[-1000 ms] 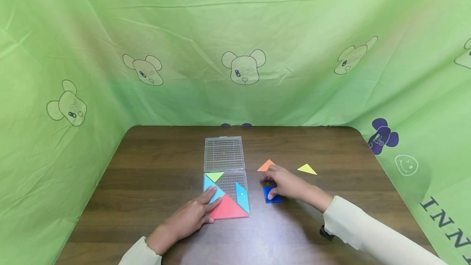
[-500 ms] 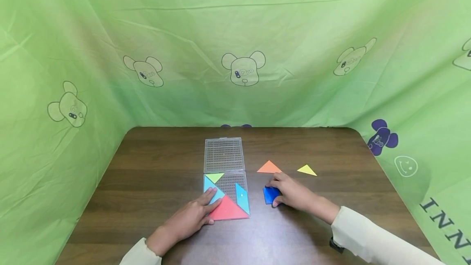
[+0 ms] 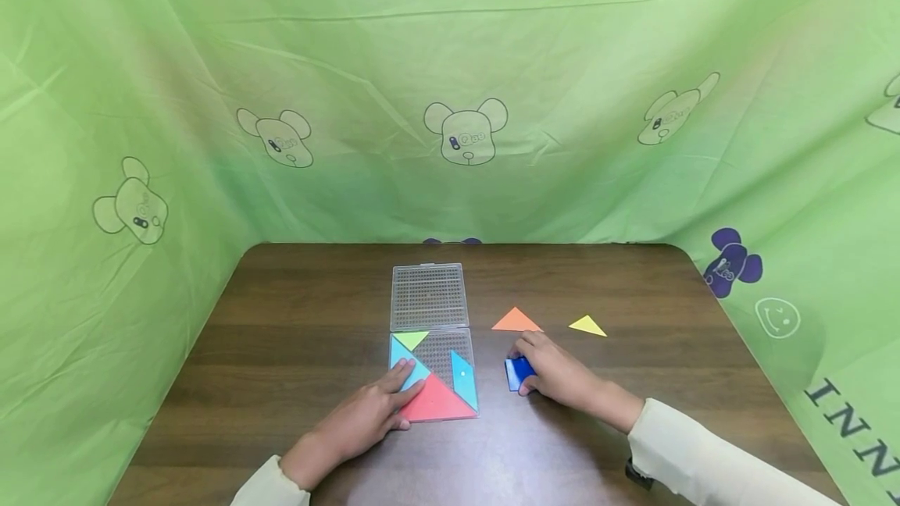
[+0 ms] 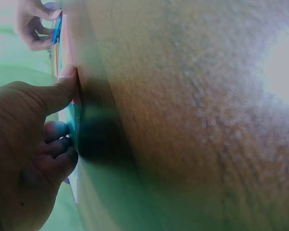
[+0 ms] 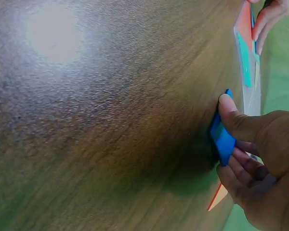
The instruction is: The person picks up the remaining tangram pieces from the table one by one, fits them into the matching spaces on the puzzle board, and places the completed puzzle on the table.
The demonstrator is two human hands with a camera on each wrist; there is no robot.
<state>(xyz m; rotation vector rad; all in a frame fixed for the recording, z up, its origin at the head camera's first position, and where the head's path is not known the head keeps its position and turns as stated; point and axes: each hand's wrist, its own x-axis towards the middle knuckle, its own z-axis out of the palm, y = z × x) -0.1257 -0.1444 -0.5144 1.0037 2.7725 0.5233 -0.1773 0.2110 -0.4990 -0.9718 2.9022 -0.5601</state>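
Observation:
In the head view my left hand (image 3: 360, 414) rests on a light blue triangle (image 3: 402, 356) and a red triangle (image 3: 437, 400) in a clear plastic case (image 3: 437, 351), its thumb at the near edge. A green triangle (image 3: 412, 339) and a blue parallelogram (image 3: 462, 381) also lie in that half. My right hand (image 3: 561, 372) pinches a dark blue square tile (image 3: 519, 375) between thumb and fingers, just right of the case. The right wrist view shows the square tile (image 5: 223, 138) tilted up off the table.
An orange triangle (image 3: 516, 320) lies beyond my right hand. A yellow triangle (image 3: 587, 325) lies farther right. The case's lid (image 3: 429, 295) is folded back flat, away from me. Green cloth (image 3: 464, 201) surrounds the far and side edges of the brown table (image 3: 309, 311).
My right hand has shifted slightly toward me from above the blue square, now gripping it by its edges and tilting it. The left hand has stayed in place.

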